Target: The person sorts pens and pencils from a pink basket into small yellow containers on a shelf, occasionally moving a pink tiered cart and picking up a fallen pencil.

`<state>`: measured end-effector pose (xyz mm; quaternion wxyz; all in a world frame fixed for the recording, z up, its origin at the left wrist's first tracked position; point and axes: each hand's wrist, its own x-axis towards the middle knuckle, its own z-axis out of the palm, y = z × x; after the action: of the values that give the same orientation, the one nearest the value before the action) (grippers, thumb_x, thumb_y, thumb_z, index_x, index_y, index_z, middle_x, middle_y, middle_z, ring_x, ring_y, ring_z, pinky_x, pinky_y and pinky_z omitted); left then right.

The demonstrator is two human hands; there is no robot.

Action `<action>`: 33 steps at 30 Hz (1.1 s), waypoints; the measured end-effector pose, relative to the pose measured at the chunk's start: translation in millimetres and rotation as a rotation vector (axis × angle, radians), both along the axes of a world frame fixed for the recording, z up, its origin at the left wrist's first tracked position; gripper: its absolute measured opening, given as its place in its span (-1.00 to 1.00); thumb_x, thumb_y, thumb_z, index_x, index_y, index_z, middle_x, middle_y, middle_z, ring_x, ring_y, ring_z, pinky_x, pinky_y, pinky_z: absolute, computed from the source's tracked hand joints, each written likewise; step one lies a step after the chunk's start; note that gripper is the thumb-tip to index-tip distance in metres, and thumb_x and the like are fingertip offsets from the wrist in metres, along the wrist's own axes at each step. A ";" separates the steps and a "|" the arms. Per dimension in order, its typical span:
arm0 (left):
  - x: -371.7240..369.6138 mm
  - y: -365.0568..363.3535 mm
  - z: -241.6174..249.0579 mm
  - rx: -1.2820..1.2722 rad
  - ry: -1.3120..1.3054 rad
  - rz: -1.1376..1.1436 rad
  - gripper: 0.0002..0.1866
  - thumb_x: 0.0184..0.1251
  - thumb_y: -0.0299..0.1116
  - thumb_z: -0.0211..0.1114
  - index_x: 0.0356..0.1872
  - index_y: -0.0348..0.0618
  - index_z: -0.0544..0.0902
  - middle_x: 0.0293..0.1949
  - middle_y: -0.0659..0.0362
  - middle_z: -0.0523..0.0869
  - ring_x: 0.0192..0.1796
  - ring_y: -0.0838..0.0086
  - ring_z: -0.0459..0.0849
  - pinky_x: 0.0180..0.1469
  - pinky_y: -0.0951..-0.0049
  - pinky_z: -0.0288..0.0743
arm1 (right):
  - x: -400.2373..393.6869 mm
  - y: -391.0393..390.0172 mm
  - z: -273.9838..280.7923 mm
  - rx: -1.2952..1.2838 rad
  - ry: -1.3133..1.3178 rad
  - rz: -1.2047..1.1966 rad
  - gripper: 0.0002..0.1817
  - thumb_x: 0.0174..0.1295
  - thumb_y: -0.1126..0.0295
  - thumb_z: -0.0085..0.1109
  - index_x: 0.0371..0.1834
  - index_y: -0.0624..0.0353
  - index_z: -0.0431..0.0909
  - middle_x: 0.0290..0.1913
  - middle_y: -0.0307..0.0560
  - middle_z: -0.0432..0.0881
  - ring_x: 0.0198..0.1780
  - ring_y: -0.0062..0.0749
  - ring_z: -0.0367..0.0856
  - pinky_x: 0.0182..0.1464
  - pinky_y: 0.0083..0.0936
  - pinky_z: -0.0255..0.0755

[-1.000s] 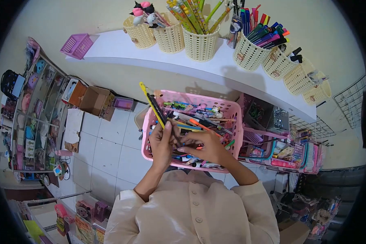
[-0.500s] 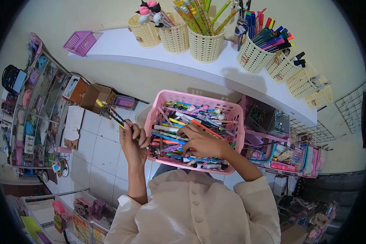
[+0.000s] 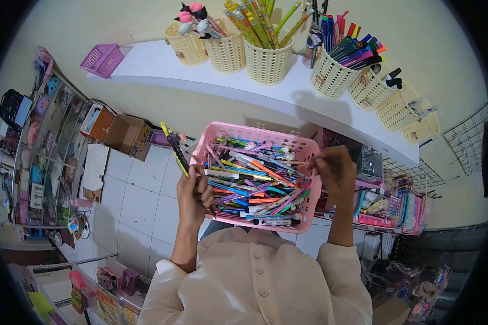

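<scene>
My left hand is closed around a few slim black-and-yellow pens, which stick up and to the left from its fingers. It is at the left edge of a pink plastic basket. Inside the basket lies a jumbled heap of pens and markers in many colours, some with small figure tops. Over the basket's right rim, my right hand is raised with loosely bent fingers apart. Its fingertips are somewhat blurred, and I see nothing held in them.
A white shelf along the wall bears several cream woven cups of pencils, pens and markers, plus a purple basket. Cardboard boxes and a display case are at left. Baskets of goods stand at right.
My right hand has lifted out of the pen heap and moved right, over the rim. My left hand has shifted slightly right, and its pens now point more upright.
</scene>
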<state>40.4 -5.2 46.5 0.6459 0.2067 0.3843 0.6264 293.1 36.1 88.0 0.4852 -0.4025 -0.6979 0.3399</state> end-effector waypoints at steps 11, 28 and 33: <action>42.9 -0.8 4.9 -0.049 -0.126 -0.178 -0.80 0.26 -0.21 -0.08 -0.37 -0.14 0.31 -0.66 0.37 0.14 -0.71 0.73 0.04 -0.72 0.73 -0.12 | -0.9 -26.7 3.4 0.582 0.552 -0.127 -0.81 0.15 0.53 -0.16 -0.16 0.29 0.34 -0.32 0.32 0.49 -0.52 -0.36 0.54 -0.56 -0.60 0.45; 75.5 22.6 31.7 0.469 0.172 0.005 -0.78 0.32 -0.24 -0.20 -0.45 -0.14 0.25 -0.65 0.27 0.26 -0.64 0.67 0.19 -0.60 0.68 0.08 | -25.0 -34.8 -60.6 0.176 0.162 0.237 -0.74 -0.07 0.49 -0.03 -0.23 0.18 0.40 0.06 0.03 0.32 0.16 -0.13 0.20 0.11 -0.20 0.10; 87.7 24.2 38.1 0.522 0.468 0.035 -0.80 0.32 -0.28 -0.23 -0.43 -0.14 0.25 -0.65 0.26 0.26 -0.60 0.64 0.25 -0.41 0.61 0.18 | -39.0 -35.6 -58.5 -0.578 0.906 0.310 -0.61 0.15 0.23 -0.21 -0.01 0.21 0.21 0.10 0.02 0.21 0.20 -0.24 0.09 0.18 -0.32 -0.04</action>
<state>128.1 19.0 84.6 0.4546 0.4963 0.3524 0.6502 254.1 0.4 29.4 0.5510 -0.2256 -0.3490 0.7237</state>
